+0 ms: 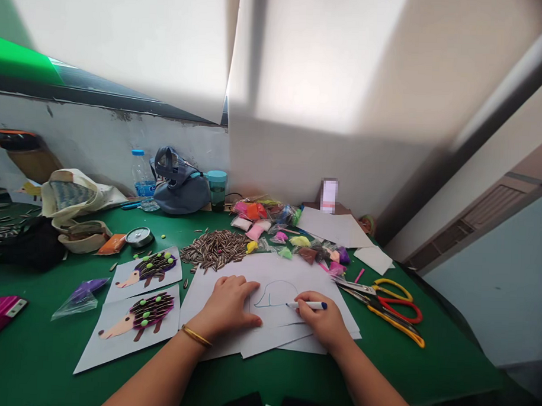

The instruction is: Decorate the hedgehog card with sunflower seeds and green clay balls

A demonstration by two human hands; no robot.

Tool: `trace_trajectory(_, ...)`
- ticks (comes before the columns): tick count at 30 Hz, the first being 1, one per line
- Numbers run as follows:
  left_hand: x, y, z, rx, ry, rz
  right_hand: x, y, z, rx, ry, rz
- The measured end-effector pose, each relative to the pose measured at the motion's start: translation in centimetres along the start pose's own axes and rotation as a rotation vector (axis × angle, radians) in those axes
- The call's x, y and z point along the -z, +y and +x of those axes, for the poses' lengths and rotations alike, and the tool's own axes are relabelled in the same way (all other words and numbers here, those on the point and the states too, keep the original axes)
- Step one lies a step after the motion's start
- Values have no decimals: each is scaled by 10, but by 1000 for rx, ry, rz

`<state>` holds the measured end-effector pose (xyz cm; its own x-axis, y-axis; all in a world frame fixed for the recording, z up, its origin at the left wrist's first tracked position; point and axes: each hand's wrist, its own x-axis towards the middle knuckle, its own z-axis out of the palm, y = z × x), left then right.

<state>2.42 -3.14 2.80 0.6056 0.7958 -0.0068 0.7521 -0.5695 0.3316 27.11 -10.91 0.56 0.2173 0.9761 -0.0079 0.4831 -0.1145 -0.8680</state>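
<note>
My right hand grips a blue marker, its tip at the paper. On the white sheet a thin blue outline shows a rounded back and a pointed snout. My left hand lies spread on the paper left of the drawing, thumb and fingers apart, with a gold bangle at the wrist. Further left lie two hedgehog pictures, an upper card and a lower card, with dark bodies covered in seeds and green dots.
Sunflower seeds are heaped behind the paper. Bags of coloured clay lie at the back. Scissors rest at the right. A purple clay bag, a round tin, a blue bag and a water bottle stand leftward.
</note>
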Motion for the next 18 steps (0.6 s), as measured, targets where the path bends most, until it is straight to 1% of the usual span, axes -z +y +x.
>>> trace_trajectory(4, 1, 0, 1, 12, -20, -5, 7, 3, 3, -54, 46, -33)
trace_trajectory(7, 1, 1, 1, 19, -29, -5, 10, 3, 5, -68, 84, -60)
trace_trajectory(15, 4, 3, 0, 23, -37, -7, 15, -2, 3, -27, 168, -69)
trace_trajectory(18, 4, 3, 0, 22, -37, -4, 15, -3, 2, -12, 176, -59)
